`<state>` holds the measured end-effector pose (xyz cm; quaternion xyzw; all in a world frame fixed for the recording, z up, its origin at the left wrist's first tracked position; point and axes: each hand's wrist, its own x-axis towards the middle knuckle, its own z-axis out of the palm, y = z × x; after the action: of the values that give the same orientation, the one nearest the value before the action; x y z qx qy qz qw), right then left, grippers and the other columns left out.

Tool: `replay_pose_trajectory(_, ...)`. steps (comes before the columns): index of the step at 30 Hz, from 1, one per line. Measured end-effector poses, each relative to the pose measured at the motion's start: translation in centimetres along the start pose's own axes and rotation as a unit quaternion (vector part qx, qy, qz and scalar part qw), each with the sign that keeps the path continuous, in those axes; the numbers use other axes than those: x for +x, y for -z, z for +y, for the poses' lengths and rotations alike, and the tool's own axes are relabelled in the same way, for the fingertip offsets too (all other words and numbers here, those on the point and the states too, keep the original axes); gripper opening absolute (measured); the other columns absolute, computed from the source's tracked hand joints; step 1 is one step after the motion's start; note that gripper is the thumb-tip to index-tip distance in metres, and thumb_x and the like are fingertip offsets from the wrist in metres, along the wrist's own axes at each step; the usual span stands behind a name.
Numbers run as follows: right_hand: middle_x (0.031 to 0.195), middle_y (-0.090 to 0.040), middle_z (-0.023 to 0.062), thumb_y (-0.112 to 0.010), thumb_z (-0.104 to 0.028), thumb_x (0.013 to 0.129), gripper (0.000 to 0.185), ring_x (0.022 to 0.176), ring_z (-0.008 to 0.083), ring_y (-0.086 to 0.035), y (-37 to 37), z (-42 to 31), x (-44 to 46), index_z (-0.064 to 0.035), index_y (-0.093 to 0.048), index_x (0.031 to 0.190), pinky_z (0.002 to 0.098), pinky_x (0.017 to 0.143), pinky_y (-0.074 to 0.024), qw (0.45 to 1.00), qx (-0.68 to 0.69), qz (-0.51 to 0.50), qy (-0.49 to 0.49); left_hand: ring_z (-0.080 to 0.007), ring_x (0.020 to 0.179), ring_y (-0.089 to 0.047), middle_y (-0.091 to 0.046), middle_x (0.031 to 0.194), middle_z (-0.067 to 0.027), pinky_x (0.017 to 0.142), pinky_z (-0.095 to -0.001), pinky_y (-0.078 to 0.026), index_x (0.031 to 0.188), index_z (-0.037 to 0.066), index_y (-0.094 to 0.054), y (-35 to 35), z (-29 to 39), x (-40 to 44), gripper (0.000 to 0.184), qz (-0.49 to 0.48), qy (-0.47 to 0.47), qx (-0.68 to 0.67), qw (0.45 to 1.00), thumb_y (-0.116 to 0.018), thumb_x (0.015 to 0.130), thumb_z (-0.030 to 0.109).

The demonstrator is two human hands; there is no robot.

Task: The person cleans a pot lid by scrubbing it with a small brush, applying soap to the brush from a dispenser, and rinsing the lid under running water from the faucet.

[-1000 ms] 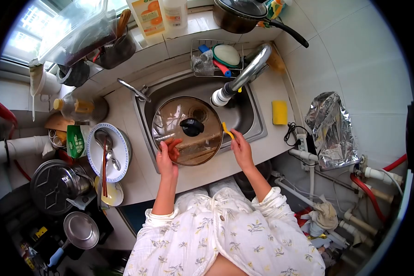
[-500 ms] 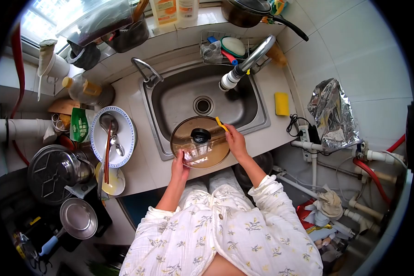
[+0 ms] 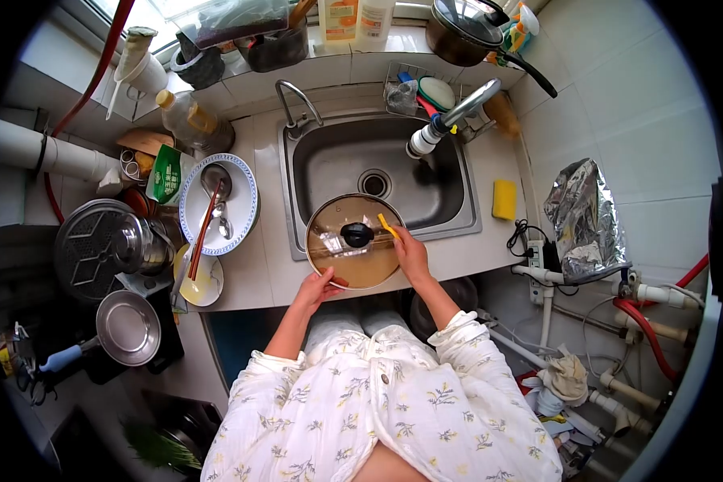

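The glass lid, above the sink's front edge, is grasped at its rim by the left hand and right hand, the latter also pinching a slim yellow item; wet glass is best gripped from both sides.

Yellow sponge, one, on the bench beside the sink's right side. Blue-rimmed white bowl, one, holding a metal ladle, a spoon and reddish chopsticks that reach over its edge. Yellow-and-white dish, one, near it. Green packet, beside the bowl. Yellow-capped bottle, behind. Small metal pan, blue handle, at lower left. Lidded dark pot, on the ledge. Crumpled foil, at right. Socket strip, near the foil.
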<state>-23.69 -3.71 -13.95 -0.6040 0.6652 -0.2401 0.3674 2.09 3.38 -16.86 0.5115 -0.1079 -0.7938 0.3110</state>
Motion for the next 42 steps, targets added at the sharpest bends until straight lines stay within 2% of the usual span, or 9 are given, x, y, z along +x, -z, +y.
replay_pose_trajectory(3,0.1,-0.064,0.0181,-0.056,-0.01,0.087,0.031,0.088,0.0372,-0.061,-0.4,-0.3,-0.2,-0.0124,-0.057,0.118,0.041,0.073,-0.0493,0.998,0.005,0.03,0.049,-0.0164,0.079,-0.066,-0.067,0.087,-0.0086,0.071,-0.0276,-0.054,0.104,0.005,-0.058,0.7,0.0,-1.4,0.034,0.019,0.006,0.023,1.0,-0.055,0.093,0.037)
replay_pose_trajectory(6,0.103,-0.064,0.0181,-0.056,-0.007,0.088,0.032,0.093,0.0352,-0.062,-0.9,-0.4,-0.5,-0.0092,-0.056,0.12,0.0376,0.077,-0.0493,0.998,0.01,0.027,0.058,-0.0243,0.084,-0.066,-0.066,0.089,-0.0106,0.074,-0.0357,-0.055,0.109,0.002,-0.056,-0.1,2.0,-1.8,0.038,0.173,0.054,0.183,0.966,-0.066,0.087,0.031)
replay_pose_trajectory(9,0.11,-0.063,0.0172,-0.056,-0.003,0.087,0.035,0.097,0.0341,-0.062,-2.5,1.6,-0.5,-0.0076,-0.055,0.122,0.0362,0.08,-0.0493,0.986,0.016,0.082,0.141,-0.0327,0.103,-0.059,-0.063,0.107,-0.0146,0.087,-0.0427,-0.049,0.111,0.001,-0.056,-3.8,4.2,-3.8,0.044,0.345,-0.154,0.593,0.711,-0.073,0.079,0.025)
replay_pose_trajectory(11,0.113,-0.062,0.0175,-0.055,-0.003,0.087,0.037,0.1,0.0342,-0.061,-2.6,1.3,-0.6,-0.0075,-0.055,0.124,0.0369,0.082,-0.0491,0.986,0.033,0.084,0.141,-0.0381,0.118,-0.047,-0.055,0.122,-0.0177,0.097,-0.0465,-0.039,0.113,0.002,-0.056,-5.7,4.3,-2.0,0.047,0.348,-0.424,0.548,0.632,-0.074,0.074,0.02)
replay_pose_trajectory(18,0.116,-0.06,0.0186,-0.055,0.0,0.086,0.04,0.104,0.0342,-0.06,-2.5,0.5,-1.3,-0.0064,-0.054,0.125,0.0362,0.085,-0.0485,0.989,0.051,0.073,0.12,-0.041,0.113,-0.045,-0.053,0.118,-0.0204,0.097,-0.0467,-0.037,0.093,0.003,-0.058,-10.8,4.8,7.1,0.027,0.273,-0.535,0.496,0.628,-0.071,0.072,0.015)
replay_pose_trajectory(22,0.091,-0.064,0.0209,-0.056,-0.005,0.087,0.042,0.075,0.0351,-0.063,-1.1,0.5,-1.7,-0.0151,-0.053,0.129,0.0385,0.066,-0.0488,0.995,0.034,0.067,0.067,-0.0365,0.098,-0.049,-0.054,0.101,-0.0165,0.085,-0.044,-0.041,0.071,0.002,-0.048,-11.0,4.3,8.2,0.022,0.289,-0.565,0.45,0.628,-0.069,0.069,0.007)
replay_pose_trajectory(23,0.081,-0.062,0.0211,-0.056,-0.008,0.088,0.042,0.063,0.0346,-0.059,-0.1,0.3,-1.8,-0.0188,-0.054,0.129,0.0392,0.058,-0.046,0.995,0.032,0.079,0.054,-0.0358,0.095,-0.049,-0.053,0.098,-0.0159,0.083,-0.0437,-0.041,0.07,0.002,-0.048,-11.0,4.1,8.1,0.021,0.286,-0.569,0.446,0.629,-0.068,0.068,0.005)
replay_pose_trajectory(27,0.088,-0.066,0.0176,-0.058,-0.007,0.089,0.035,0.06,0.0256,-0.059,2.4,1.7,-2.3,-0.0126,-0.058,0.124,0.0303,0.057,-0.0458,0.993,-0.027,0.088,0.073,-0.0343,0.088,-0.049,-0.051,0.09,-0.014,0.079,-0.0427,-0.042,0.069,0.001,-0.047,-11.2,3.9,7.8,0.017,0.283,-0.575,0.442,0.628,-0.064,0.064,0.0)
replay_pose_trajectory(42,0.072,-0.062,0.019,-0.053,-0.014,0.09,0.029,0.068,0.04,-0.06,0.2,1.3,2.4,-0.0124,-0.056,0.119,0.0491,0.06,-0.0445,0.984,-0.157,0.027,0.086,-0.035,0.092,-0.05,-0.052,0.095,-0.0149,0.081,-0.0425,-0.043,0.071,0.001,-0.048,-11.0,4.1,7.6,0.018,0.282,-0.556,0.45,0.639,-0.062,0.06,-0.002)
